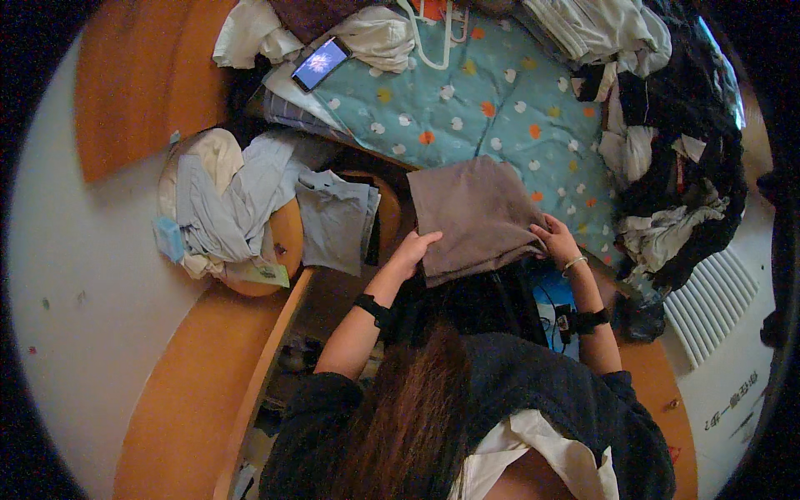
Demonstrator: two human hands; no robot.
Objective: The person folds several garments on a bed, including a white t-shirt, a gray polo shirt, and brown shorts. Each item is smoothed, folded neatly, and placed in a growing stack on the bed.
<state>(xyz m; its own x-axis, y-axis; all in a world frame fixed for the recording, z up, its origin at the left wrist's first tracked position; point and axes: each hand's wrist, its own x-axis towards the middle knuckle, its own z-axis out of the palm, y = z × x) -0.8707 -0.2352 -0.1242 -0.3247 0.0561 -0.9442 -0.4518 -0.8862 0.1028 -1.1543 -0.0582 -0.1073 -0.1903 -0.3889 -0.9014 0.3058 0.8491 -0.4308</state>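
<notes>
Between my two hands is a folded brown cloth [475, 212], possibly a garment, raised in front of my body at the near edge of the bed. My left hand [415, 251] grips its left edge, thumb on top. At the right corner, my right hand [555, 240] pinches the fabric, which bunches under the fingers. Both hands' undersides are hidden. Beyond the cloth spreads a teal sheet [431, 112] printed with white, orange and yellow fruit shapes. Left of my left hand lies a folded grey garment [334, 215].
A wooden chair [287, 228] at the left bears heaped pale clothes [225, 200]. A lit phone [320, 64] and white hangers [431, 53] lie on the bed. Dark and light clothes [675, 162] pile up along the right. A ribbed white radiator [712, 306] stands at far right.
</notes>
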